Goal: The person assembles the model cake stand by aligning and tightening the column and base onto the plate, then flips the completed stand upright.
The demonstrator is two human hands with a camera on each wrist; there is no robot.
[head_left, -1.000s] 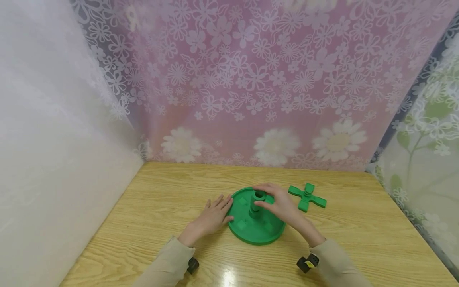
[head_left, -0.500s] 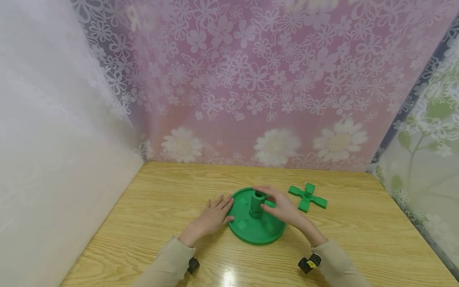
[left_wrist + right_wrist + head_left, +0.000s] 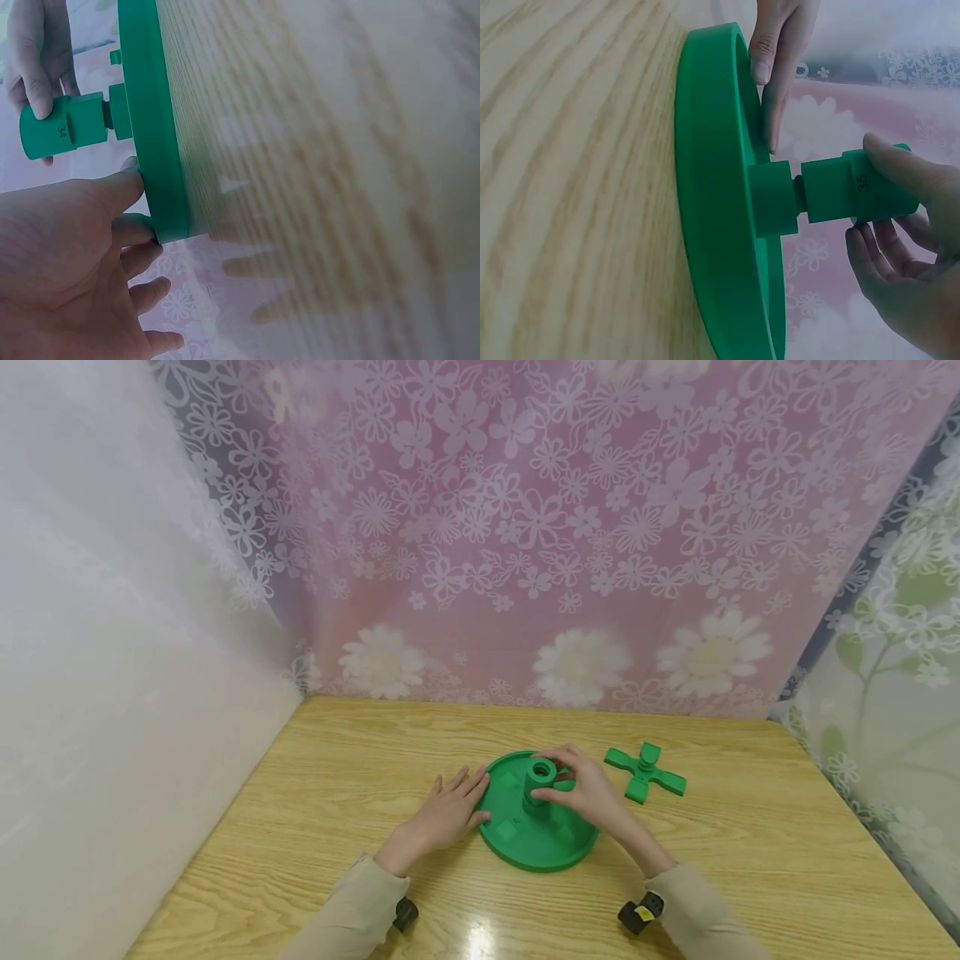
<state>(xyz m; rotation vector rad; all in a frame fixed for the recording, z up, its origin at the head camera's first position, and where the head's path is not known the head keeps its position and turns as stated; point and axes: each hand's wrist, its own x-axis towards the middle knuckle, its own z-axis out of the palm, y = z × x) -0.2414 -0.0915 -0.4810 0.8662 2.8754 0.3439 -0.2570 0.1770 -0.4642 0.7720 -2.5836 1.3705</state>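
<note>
A green round plastic base (image 3: 538, 853) with a raised rim lies on the table. From its centre rises a short collar (image 3: 772, 199), with a narrow dark green neck (image 3: 801, 193) above it. A hollow green cylinder (image 3: 536, 792), marked with a small number, stands upright over that neck; a thin stretch of neck shows between cylinder and collar in both wrist views. My right hand (image 3: 591, 791) pinches the cylinder near its top, thumb on one side and fingers on the other. With fingers spread and straight, my left hand (image 3: 442, 818) rests against the base's left rim.
A green cross-shaped part (image 3: 645, 773) with a round stub at its middle lies on the wooden table (image 3: 360, 752), behind and right of the base. A flowered pink curtain (image 3: 480, 568) hangs behind the table, with pale sheets at both sides.
The right thumb and fingers shift round the cylinder: the thumb slid right half a second ago and is now back across its front. The left hand and base stay in place.
</note>
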